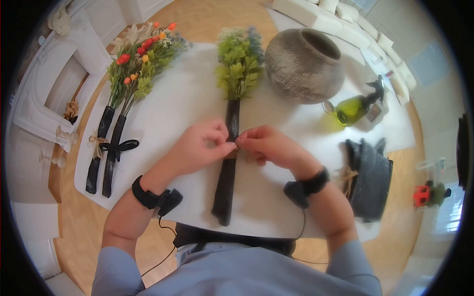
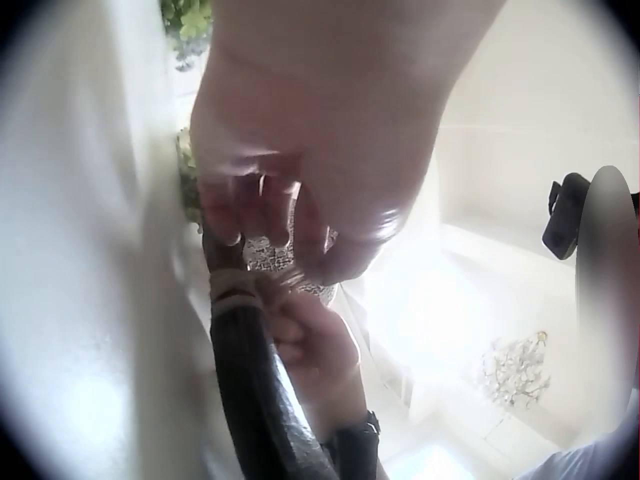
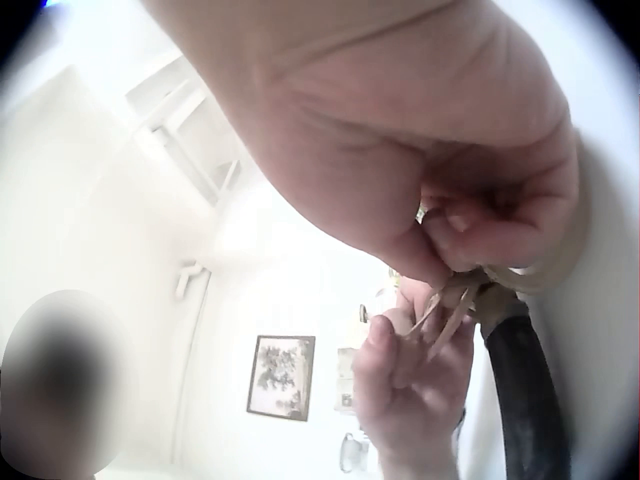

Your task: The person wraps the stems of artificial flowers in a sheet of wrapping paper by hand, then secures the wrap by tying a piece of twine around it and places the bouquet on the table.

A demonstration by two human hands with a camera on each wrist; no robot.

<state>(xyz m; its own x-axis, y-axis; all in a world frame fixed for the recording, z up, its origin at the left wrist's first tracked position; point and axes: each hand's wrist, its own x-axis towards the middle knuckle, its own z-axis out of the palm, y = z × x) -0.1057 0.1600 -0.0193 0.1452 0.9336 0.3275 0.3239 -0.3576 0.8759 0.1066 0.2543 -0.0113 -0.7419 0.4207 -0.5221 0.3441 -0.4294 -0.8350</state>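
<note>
A bunch of green leaves and pale and blue flowers lies in the middle of the white table, its stem wrapped in black. Around the wrapping runs a tan ribbon. My left hand is at the stem's left side, fingers curled, pinching the ribbon near the knot. From the right, my right hand pinches the ribbon between thumb and forefinger. In the right wrist view, thin strands stretch between both hands above the black stem. The fingertips partly hide the knot.
Two black-wrapped bunches with ribbons lie at the left. A round grey vase stands at the back right, beside a green spray bottle. Black wrapping material lies at the right edge of the table.
</note>
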